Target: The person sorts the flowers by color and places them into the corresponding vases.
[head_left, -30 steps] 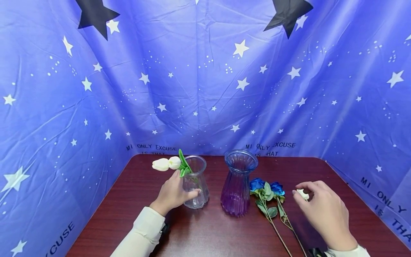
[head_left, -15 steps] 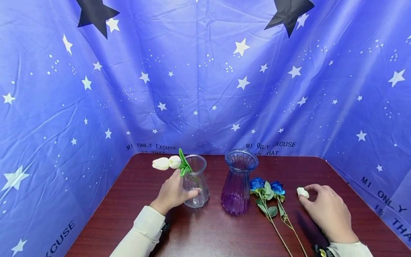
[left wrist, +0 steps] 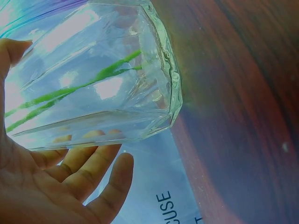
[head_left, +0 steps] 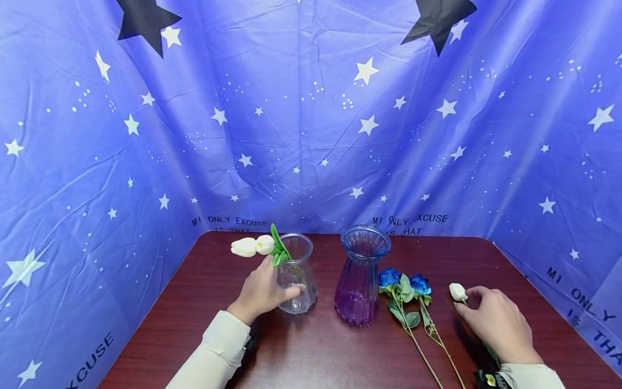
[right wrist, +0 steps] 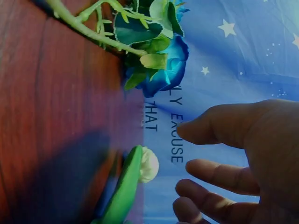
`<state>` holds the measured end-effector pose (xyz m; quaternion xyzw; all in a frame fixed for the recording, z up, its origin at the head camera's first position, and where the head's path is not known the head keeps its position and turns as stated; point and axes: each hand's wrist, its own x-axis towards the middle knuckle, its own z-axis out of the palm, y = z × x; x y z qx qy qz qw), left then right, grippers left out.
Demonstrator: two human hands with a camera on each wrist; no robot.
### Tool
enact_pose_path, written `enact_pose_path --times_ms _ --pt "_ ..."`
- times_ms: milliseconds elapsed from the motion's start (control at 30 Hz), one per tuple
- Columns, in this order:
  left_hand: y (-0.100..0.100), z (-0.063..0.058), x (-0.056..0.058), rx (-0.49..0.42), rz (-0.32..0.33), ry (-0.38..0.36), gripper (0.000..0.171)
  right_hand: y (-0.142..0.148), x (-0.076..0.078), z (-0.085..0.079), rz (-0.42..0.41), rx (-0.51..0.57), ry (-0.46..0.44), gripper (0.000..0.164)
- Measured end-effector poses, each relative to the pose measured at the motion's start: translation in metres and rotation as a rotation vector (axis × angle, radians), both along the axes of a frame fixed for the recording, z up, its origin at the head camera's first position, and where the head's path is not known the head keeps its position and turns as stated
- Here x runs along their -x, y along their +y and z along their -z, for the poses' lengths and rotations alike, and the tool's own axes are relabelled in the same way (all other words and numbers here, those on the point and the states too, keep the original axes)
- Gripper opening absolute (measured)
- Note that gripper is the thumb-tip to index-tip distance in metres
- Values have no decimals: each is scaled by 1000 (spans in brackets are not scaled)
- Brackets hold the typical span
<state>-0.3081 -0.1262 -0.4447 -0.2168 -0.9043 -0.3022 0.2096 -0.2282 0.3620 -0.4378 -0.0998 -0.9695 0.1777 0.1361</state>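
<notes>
1. Over at the far left of the purple vase (head_left: 359, 286), two white tulips (head_left: 244, 247) lean out sideways, blooms clear of the glass; their green stems (left wrist: 105, 73) run down inside, so the slant looks to come from a short vase letting them tip.

2. Next, nearer the purple vase, here's the left grip (head_left: 259, 292), wrapped about halfway round the clear vase (head_left: 297, 274): thumb on one side, fingers spread along the other. My reading: it's there to steady light glass against those leaning blooms. How hard it presses, I can't tell.

3. That clear vase stands upright, left of the purple vase and well apart from it, which leaves the hand room.

4. The purple vase itself stands upright on the surface (head_left: 316, 354), no hand on it, mouth free.

5. Just right of the purple vase, blue roses (head_left: 390, 279) lie flat, heads away from the person, stems pointing back, handy for picking up, I'd say.

6. Farther right of the purple vase, past the roses, a single tulip (head_left: 458, 292) lies low, bloom pointing away, most of its stem hidden by the hand.

7. And farthest right of the purple vase, the right grip (head_left: 500, 324) is over that stem: fingers loosely bent, a gap to the thumb, nothing seen between them. It seems poised for the stem below the bloom, sparing the petals; whether it touches, I can't tell.
</notes>
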Motion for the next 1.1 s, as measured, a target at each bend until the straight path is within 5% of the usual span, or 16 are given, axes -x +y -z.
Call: enact_pose_path --times_ms 567,1100 --pt "0 0 1 19 -14 0 84 7 8 12 -12 25 -187 65" --pt "0 4 1 29 -34 16 79 11 10 24 -14 14 -182 55"
